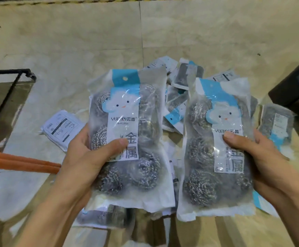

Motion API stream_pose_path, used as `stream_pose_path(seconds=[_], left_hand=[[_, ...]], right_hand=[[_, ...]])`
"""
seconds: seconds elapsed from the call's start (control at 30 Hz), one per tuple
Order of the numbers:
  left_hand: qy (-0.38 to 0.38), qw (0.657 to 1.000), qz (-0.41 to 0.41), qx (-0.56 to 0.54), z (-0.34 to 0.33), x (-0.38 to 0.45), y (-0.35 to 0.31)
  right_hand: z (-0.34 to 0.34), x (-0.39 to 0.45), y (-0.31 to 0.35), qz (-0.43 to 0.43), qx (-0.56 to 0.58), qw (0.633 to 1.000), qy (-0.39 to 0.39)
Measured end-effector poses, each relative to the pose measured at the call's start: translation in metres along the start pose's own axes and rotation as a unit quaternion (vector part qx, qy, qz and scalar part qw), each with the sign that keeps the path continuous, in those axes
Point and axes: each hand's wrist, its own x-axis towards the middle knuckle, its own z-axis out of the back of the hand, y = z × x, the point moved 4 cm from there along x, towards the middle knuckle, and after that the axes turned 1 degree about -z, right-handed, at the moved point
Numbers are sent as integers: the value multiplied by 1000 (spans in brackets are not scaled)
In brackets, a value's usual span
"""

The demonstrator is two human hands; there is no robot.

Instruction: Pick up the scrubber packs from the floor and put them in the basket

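- Plainly, we have a pack in each hand: our left hand (89, 154) grips the left pack (127, 136) by its lower left edge, thumb pressed across the printed label and fingers curled behind.
- Our right hand (252, 157) grips the right pack (216, 148) the same way from its right edge, thumb on the label. Both packs are lifted above the floor pile and face up towards us.
- Each pack is a clear, crinkly plastic bag with white sealed margins, a blue-and-white card with a cloud face, and several round coils of steel wool inside. We judge them light and springy, not fragile; the film looks glossy and may slip, so a pinch through the film onto a coil or the card should hold better than the bare margin.
- Beneath and behind our hands lies the pile (180, 97) of more packs on the floor (73, 41), overlapping, some face down with white printed backs. One stray pack (61, 129) lies flat just left of the pile.
- At the left edge, two orange bars (20, 163) and a black wire frame (9, 82) show; we take the frame for part of the basket but cannot tell for sure.
- On the right stands a dark box (298, 86). The floor is pale, marbled, glossy tile with a striped strip at the far edge.
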Motion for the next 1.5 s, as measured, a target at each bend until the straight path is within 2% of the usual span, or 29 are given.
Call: stream_pose_path(seconds=[0.27, 0.47, 0.67, 0.87, 1.03, 1.23, 1.33, 1.5], left_hand=[[-19, 999, -17, 19, -19, -50, -190], [-11, 998, -19, 63, -53, -103, -390], [29, 995, -40, 91, -100, -166, -591], [75, 994, -63, 42, -131, -213, -706], [153, 985, -78, 10, -150, -243, -742], [276, 958, -75, 27, -167, -276, -745], [349, 932, -87, 53, -177, -298, -745], [474, 874, -80, 75, -196, -351, -733]], right_hand=[[-43, -74, 158, 7, -22, 1000, -5], [-86, -155, 348, 17, -51, 998, -13], [-106, -254, 555, 31, -58, 997, -40], [-98, -333, 682, 87, -22, 993, -70], [-87, -400, 710, 139, -14, 983, -119], [-82, -493, 683, 172, 0, 956, -238], [-86, -548, 660, 183, 37, 930, -315], [-103, -650, 614, 212, 93, 868, -439]])
